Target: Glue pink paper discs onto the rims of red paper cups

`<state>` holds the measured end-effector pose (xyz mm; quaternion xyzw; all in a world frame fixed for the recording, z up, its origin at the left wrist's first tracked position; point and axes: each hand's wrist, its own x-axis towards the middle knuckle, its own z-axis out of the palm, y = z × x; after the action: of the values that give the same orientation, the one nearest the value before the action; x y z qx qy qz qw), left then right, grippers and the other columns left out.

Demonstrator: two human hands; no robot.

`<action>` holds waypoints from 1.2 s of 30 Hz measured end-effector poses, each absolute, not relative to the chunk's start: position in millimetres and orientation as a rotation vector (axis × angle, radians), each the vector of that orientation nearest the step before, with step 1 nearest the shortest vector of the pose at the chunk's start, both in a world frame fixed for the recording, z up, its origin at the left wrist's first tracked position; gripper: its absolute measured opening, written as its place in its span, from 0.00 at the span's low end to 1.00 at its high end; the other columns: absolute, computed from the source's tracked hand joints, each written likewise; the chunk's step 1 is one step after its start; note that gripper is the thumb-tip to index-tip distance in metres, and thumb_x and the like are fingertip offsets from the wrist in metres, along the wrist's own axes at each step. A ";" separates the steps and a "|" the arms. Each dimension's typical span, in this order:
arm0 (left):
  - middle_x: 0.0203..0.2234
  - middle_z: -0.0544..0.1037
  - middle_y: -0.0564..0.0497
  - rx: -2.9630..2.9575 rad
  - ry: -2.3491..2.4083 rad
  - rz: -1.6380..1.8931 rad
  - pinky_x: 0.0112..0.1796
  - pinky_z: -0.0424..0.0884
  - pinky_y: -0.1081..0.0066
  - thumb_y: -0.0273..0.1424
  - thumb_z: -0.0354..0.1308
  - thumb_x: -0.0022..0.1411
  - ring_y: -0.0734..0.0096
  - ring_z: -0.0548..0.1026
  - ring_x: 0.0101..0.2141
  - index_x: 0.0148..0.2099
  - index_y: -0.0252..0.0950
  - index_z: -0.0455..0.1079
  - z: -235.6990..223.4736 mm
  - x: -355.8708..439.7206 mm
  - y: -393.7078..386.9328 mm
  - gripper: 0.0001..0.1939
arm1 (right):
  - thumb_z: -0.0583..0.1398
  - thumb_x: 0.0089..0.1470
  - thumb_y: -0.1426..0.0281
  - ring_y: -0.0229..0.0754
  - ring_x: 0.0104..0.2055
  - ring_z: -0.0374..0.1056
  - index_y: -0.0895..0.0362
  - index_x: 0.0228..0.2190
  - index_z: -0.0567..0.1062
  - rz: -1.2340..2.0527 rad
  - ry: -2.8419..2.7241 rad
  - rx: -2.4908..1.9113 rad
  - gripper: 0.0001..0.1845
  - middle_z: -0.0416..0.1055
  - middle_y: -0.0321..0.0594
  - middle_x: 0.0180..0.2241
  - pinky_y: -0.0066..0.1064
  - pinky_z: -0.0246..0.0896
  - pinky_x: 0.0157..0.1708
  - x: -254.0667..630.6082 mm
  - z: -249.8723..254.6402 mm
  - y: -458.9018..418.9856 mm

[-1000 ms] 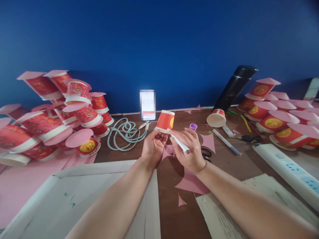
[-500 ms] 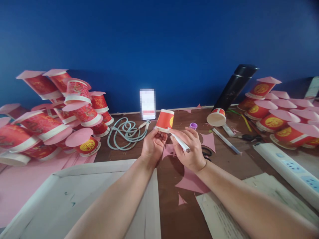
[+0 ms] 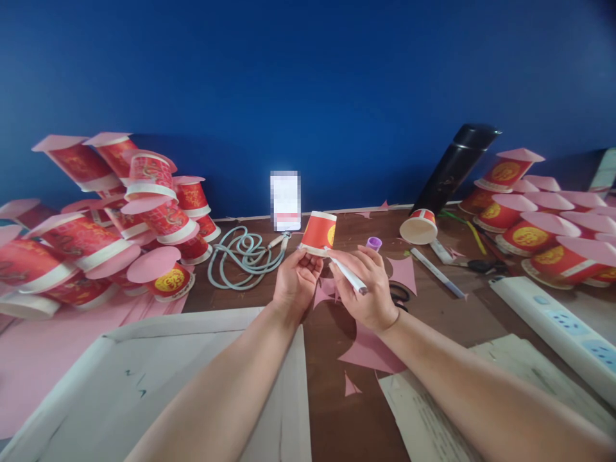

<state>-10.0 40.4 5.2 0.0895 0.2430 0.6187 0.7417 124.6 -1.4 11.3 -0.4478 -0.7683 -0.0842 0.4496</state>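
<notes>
Cup, red with a white rim and a yellow emblem, is held above the surface between the person's two hands, upside down and leaning slightly, its wider rim lowest. The left hand supports it from below, palm up: its grip is partly curled, with thumb and fingers at the rim. The right hand has its grip pinched around a white pen, whose front end reaches the cup's lower edge; whether the tip touches is too small to tell.

Just beyond the right hand is a purple ring-shaped piece, and black scissor handles show partly behind the hand. Pink paper scraps are scattered around it. Farther right, a second cup lies on its side near a leaning black flask, with a slim white marker near. A coiled pale cord lies left of the held cup. Red cups with pink tops are piled at the left.
</notes>
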 end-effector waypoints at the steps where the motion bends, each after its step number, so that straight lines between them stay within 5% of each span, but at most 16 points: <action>1: 0.26 0.75 0.50 0.197 0.534 1.357 0.36 0.70 0.74 0.22 0.57 0.54 0.77 0.73 0.28 0.32 0.31 0.71 5.5 -10.0 40.2 0.02 | 0.56 0.58 0.73 0.42 0.43 0.71 0.51 0.48 0.70 -0.206 -1.889 -1.104 0.17 0.77 0.38 0.43 0.43 0.54 0.55 124.4 11.8 -1.6; 6: 0.27 0.76 0.50 0.154 0.559 1.359 0.38 0.71 0.72 0.22 0.58 0.54 0.77 0.73 0.29 0.33 0.32 0.71 8.0 -9.7 40.2 0.03 | 0.55 0.59 0.73 0.42 0.40 0.72 0.51 0.47 0.70 -0.109 -1.757 -1.086 0.14 0.77 0.39 0.39 0.43 0.60 0.51 124.0 11.2 -2.3; 11: 0.23 0.74 0.51 0.151 0.542 1.366 0.36 0.72 0.73 0.21 0.56 0.54 0.76 0.73 0.27 0.31 0.32 0.71 10.2 -10.2 40.5 0.03 | 0.55 0.60 0.64 0.40 0.33 0.73 0.53 0.44 0.69 0.314 -1.517 -1.197 0.11 0.75 0.39 0.35 0.35 0.68 0.36 124.7 2.4 4.5; 18: 0.27 0.76 0.50 0.159 0.524 1.381 0.31 0.72 0.77 0.21 0.57 0.54 0.78 0.73 0.27 0.32 0.33 0.71 14.1 -10.0 38.0 0.04 | 0.63 0.50 0.57 0.33 0.20 0.65 0.54 0.37 0.71 1.099 -0.934 -1.172 0.16 0.74 0.36 0.27 0.25 0.62 0.17 118.3 3.5 20.9; 28: 0.24 0.75 0.51 0.198 0.514 1.375 0.30 0.72 0.77 0.23 0.58 0.53 0.78 0.72 0.25 0.30 0.33 0.70 15.6 -7.2 33.7 0.02 | 0.67 0.41 0.75 0.27 0.21 0.60 0.56 0.33 0.73 1.577 -0.477 -0.779 0.13 0.67 0.29 0.24 0.17 0.59 0.16 114.7 9.5 24.8; 36: 0.26 0.75 0.48 0.541 0.521 1.277 0.34 0.69 0.72 0.27 0.62 0.52 0.74 0.73 0.28 0.36 0.29 0.73 12.3 3.4 22.1 0.08 | 0.68 0.41 0.73 0.28 0.21 0.62 0.57 0.34 0.73 1.567 -0.540 -0.733 0.15 0.67 0.31 0.22 0.18 0.62 0.20 115.6 3.9 27.6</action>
<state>3.4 22.1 12.3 0.2465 0.2375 0.5818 0.7378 115.6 27.6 3.9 -0.3186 -0.2347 0.6805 0.6167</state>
